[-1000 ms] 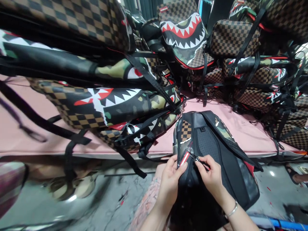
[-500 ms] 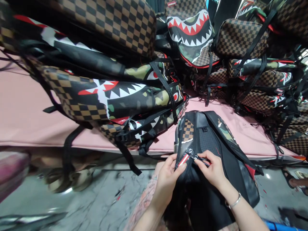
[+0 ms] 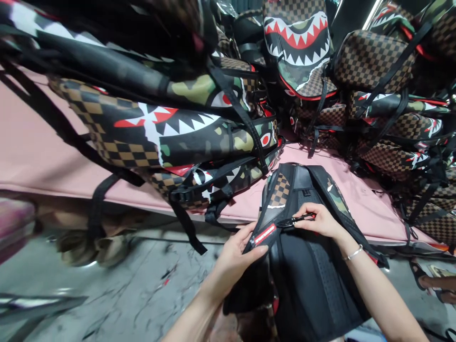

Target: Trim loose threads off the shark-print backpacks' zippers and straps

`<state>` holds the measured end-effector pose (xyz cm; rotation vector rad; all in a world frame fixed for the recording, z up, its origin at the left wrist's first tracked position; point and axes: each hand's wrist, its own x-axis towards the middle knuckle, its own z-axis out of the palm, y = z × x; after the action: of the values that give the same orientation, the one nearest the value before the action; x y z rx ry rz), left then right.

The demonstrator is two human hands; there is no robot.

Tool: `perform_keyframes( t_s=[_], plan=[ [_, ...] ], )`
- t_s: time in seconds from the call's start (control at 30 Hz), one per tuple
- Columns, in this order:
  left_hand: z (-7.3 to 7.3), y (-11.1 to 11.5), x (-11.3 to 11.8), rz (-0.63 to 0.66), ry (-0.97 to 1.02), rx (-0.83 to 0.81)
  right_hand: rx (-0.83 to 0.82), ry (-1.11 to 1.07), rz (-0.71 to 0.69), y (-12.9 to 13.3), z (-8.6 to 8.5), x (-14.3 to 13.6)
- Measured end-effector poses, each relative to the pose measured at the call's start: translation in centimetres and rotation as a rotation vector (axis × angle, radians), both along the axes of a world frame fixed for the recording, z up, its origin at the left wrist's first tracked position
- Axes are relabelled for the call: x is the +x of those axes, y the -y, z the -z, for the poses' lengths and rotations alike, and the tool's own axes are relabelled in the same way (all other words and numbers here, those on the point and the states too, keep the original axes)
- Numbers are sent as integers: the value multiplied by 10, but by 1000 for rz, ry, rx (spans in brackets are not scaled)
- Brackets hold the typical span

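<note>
A black backpack (image 3: 306,270) with checkered and camouflage panels leans against the pink table edge, its padded back towards me. My left hand (image 3: 240,251) is closed on one shoulder strap (image 3: 254,243), thumb on top and fingers beneath. A red label (image 3: 265,234) with white lettering lies across that strap, just beyond my thumb. In my right hand (image 3: 318,219) is a small pair of black thread snips (image 3: 294,221) with a bit of red at the handle. Their tips point left, beside the strap near the label's upper end.
Stacked backpacks (image 3: 192,137) with shark-mouth prints rise on the left of the pink table (image 3: 21,156), straps hanging over its edge. More backpacks (image 3: 375,59) are piled at the back right. Shoes (image 3: 92,247) stand on the marbled floor below. Another person's foot (image 3: 432,282) shows at lower right.
My right hand has drawn up and right with the snips, away from the strap. The strap has turned so the red label faces up more fully. The camera view has shifted slightly.
</note>
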<state>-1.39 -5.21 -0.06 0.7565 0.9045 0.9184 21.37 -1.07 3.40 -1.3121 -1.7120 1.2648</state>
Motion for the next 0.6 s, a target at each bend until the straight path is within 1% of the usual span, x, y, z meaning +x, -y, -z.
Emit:
perform_keyframes(
  t_s=[0.17,0.27,0.37,0.47,0.6],
  plan=[
    [-6,-3,-4,22,19,24,25,41,-169,-20,-12,-9],
    [-9,-3,-5,25,30,26,26,61,-233,-28,-15,-14],
    [-11,-4,-6,24,74,30,43,71,-262,-32,-15,-14],
    [-11,-5,-7,32,92,50,61,77,-253,-35,-14,-10],
    [-8,-6,-9,45,31,86,40,82,-262,-37,-14,-6]
  ],
)
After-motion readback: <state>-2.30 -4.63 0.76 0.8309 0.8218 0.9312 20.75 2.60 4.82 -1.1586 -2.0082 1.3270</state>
